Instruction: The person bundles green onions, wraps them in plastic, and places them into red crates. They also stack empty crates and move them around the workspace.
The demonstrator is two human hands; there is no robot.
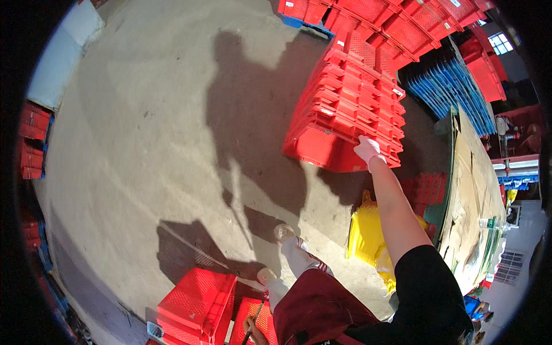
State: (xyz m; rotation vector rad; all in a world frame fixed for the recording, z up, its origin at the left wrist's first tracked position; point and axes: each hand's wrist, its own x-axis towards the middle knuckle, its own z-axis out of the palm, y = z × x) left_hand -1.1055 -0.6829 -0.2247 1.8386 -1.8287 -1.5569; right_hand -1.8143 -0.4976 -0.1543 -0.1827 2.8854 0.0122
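Note:
My right hand [368,150], in a pale glove, is closed on the rim of a red plastic crate. That crate belongs to a leaning stack of nested red crates [353,108], whose open side faces the floor to the left. Low in the view, my left hand [255,331] holds a thin dark rod [258,312] with a reddish upper end; part of this hand is cut off by the picture's edge. Beside it are a perforated red crate [250,317] and stacked red crates [196,302].
More red crates [405,32] are piled on blue pallets behind the stack. A cardboard-covered table [468,185] runs along the right, with yellow plastic sacks [366,235] by its foot. Upright blue pallets [453,95] stand farther back. More crates [32,138] line the left edge.

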